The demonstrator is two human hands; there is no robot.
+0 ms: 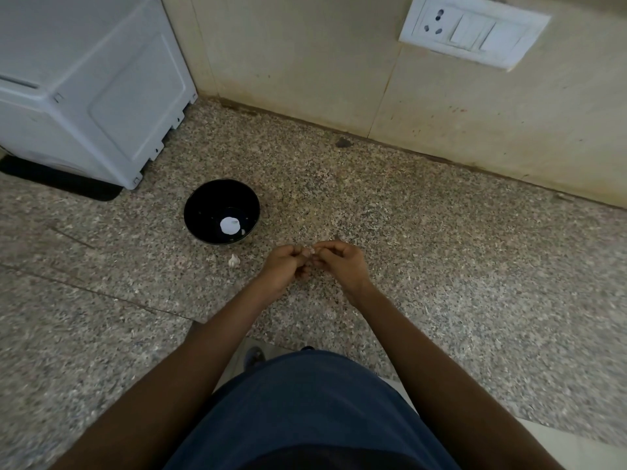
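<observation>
My left hand (pixel 284 268) and my right hand (pixel 342 262) meet above the speckled granite counter (pixel 424 252), fingertips together. Between them they pinch a small pale piece, likely a garlic clove (pixel 310 253), mostly hidden by the fingers. A black bowl (pixel 203 205) stands to the left of the hands with a white piece (pixel 230 225) on its bottom. A small garlic bulb (pixel 234 260) lies on the counter just in front of the bowl, left of my left hand.
A white appliance (pixel 88 83) on a black mat (pixel 61 179) fills the back left corner. A beige tiled wall (pixel 339 62) runs behind the counter, with a white socket and switch plate (pixel 473 30) at the upper right. The counter's front edge is near my body.
</observation>
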